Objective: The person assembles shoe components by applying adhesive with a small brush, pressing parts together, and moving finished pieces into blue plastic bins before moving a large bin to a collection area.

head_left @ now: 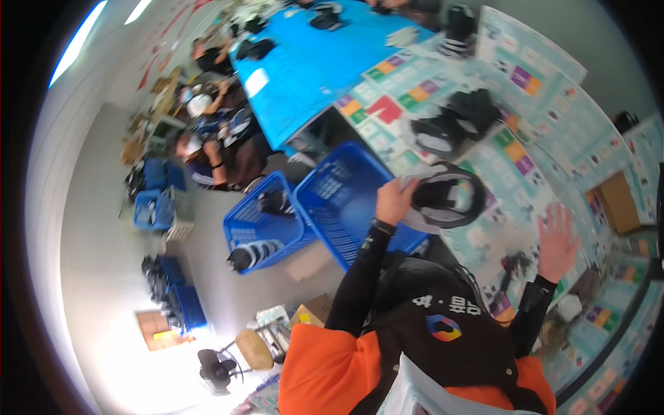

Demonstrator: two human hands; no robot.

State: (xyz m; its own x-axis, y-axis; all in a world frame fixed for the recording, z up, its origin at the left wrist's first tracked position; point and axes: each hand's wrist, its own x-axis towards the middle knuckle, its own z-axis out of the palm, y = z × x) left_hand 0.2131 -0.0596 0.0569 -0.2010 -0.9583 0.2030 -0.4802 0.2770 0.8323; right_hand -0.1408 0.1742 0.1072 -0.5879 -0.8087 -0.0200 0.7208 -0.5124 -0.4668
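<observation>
My left hand (394, 202) grips the edge of a grey-and-black cap (449, 197), whose hollow dark inside faces up with a pale patch in it. The cap is held above the near edge of the table, beside a blue basket. My right hand (559, 242) is open, fingers spread, over the patterned tabletop (505, 221), and holds nothing. Between the cap and that hand lies a small dark item (513, 268), too blurred to name. Farther up the table rest black caps with pale brims (443, 131).
An open blue basket (349, 200) stands left of the table. Another blue basket (273, 228) beside it holds stacked caps (256, 256). A blue-covered table (311, 62) lies beyond, with several people (228, 152) seated along it. A cardboard box (618, 202) sits at right; a fan (218, 369) stands lower left.
</observation>
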